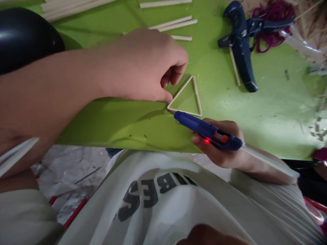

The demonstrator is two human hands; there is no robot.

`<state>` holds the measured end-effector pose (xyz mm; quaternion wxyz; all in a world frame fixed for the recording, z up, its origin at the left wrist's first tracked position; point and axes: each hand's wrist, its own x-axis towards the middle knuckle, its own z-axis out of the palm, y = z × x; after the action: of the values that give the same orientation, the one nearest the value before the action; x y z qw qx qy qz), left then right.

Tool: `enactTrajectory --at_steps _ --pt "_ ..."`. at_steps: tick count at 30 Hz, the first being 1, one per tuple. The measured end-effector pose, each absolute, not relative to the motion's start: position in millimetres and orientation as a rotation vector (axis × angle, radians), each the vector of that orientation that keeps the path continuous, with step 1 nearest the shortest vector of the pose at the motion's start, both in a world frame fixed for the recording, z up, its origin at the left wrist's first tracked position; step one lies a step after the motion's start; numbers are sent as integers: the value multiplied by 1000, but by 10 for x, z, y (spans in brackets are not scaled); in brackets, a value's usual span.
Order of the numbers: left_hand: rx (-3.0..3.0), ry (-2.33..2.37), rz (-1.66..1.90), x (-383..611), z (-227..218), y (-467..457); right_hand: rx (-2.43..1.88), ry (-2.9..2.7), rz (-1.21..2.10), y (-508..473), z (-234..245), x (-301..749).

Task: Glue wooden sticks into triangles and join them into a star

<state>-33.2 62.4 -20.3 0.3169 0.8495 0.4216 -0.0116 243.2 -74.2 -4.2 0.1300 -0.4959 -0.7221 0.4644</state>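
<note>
- Stick triangle lies flat on the green worktop, near the edge closest to our body; its three thin sticks meet, or nearly meet, at the corners.
- Our left hand comes in from the left of the triangle, thumb tip against the stick beside its left corner. The fingers curl inward; whether that grip pinches the wood or the thumb only presses on it, we cannot tell.
- Our right hand, to the right of the triangle and on our body's side of it, has its grip wrapped round a blue glue gun with a red light lit. A pale glue stick juts from its rear, away from the triangle.
- Step in hand, as we judge it: gluing the triangle's left corner. The nozzle points at that joint, touching or just beside it; any glue there is too small for us to make out.
- Next move, we think, calls for a small bead right where the ends meet, with the left thumb steady and clear of the tip, since a nudge could skew the corner.
- Beyond the triangle lie loose sticks; to its right and farther off, a dark blue tool and purple yarn.
</note>
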Motion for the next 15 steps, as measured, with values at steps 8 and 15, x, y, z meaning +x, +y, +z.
enactTrajectory --at_steps 8,15 --pt "2241 1101 -51 -333 -173 627 -1441 -2051 1379 -744 -82 2445" --pt "2214 1132 -76 -316 -163 615 -1461 -2025 1403 -738 -55 2439"
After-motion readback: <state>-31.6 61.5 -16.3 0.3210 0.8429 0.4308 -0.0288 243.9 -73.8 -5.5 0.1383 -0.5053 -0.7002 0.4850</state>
